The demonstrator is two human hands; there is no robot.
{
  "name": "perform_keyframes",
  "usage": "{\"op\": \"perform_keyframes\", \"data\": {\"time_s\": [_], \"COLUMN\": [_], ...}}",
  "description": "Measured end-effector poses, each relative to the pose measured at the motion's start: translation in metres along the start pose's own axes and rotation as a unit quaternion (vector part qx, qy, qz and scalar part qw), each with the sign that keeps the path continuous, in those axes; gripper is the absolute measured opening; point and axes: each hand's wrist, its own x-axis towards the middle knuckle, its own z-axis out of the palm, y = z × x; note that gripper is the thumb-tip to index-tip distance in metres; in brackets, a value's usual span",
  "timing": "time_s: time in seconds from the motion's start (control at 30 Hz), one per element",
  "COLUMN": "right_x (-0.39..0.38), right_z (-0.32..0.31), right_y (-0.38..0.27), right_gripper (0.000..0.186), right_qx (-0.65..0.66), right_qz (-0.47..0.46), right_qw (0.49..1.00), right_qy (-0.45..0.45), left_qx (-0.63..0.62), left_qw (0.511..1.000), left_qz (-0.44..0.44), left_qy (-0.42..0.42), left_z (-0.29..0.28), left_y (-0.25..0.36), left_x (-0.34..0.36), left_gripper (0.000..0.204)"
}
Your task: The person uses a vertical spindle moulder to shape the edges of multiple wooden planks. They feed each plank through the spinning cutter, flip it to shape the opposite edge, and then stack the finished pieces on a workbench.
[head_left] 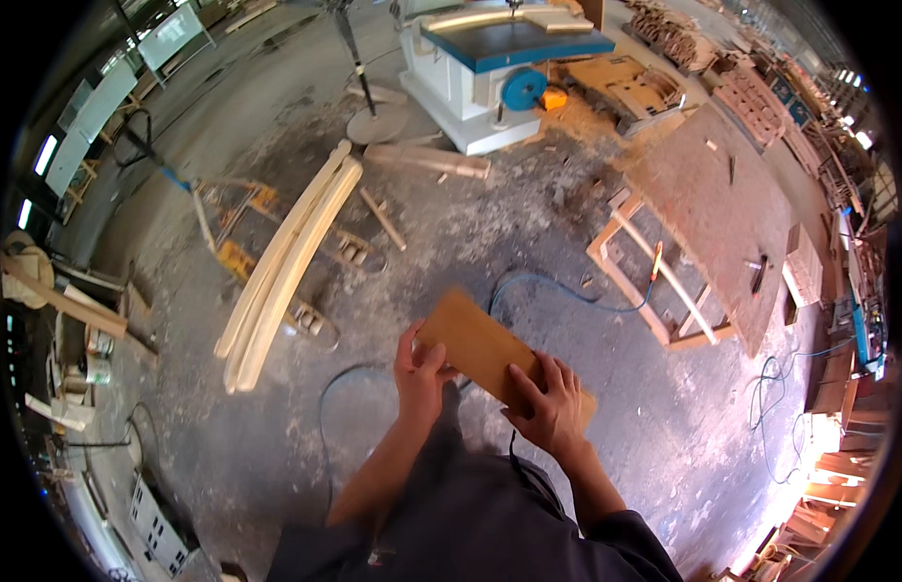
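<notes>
In front of my body I hold a flat tan rectangular sheet (475, 339), tilted with its far end toward the upper left. I cannot tell whether it is sandpaper, thin board or card. My left hand (422, 378) grips its left edge, thumb on top and fingers around the side. Across the nearer right end lies my right hand (551, 400), its fingers bent over the upper face and the thumb at the near edge. Ahead and to the left rest several long, slightly curved pale wooden pieces (294, 257), side by side on a support.
A yellow wheeled trolley (239, 260) is partly beneath the wood. Beyond stands a machine with a blue-edged table (519, 56). To the right are a brown worktable (713, 184) and wooden frame (630, 296). A blue hose (567, 291) snakes over the floor.
</notes>
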Motion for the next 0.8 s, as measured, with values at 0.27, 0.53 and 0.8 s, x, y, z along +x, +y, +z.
{"op": "perform_keyframes", "data": {"time_s": [0.27,0.53,0.8], "right_x": [0.195,0.361,0.544], "right_z": [0.016,0.061,0.087], "right_y": [-0.001,0.072,0.19], "right_gripper": [0.07,0.064,0.059], "right_qx": [-0.012,-0.008,0.036], "right_qz": [0.043,0.076,0.085], "right_qw": [0.998,0.992,0.986], "right_qy": [0.047,0.103,0.141], "left_qx": [-0.04,0.027,0.129], "left_qw": [0.997,0.998,0.988], "left_qz": [-0.057,-0.035,0.022], "left_qy": [-0.016,-0.054,-0.077], "left_z": [0.051,0.113,0.193], "left_y": [0.081,0.106,0.097], "left_x": [0.188,0.371,0.568], "left_gripper": [0.055,0.068,0.081]}}
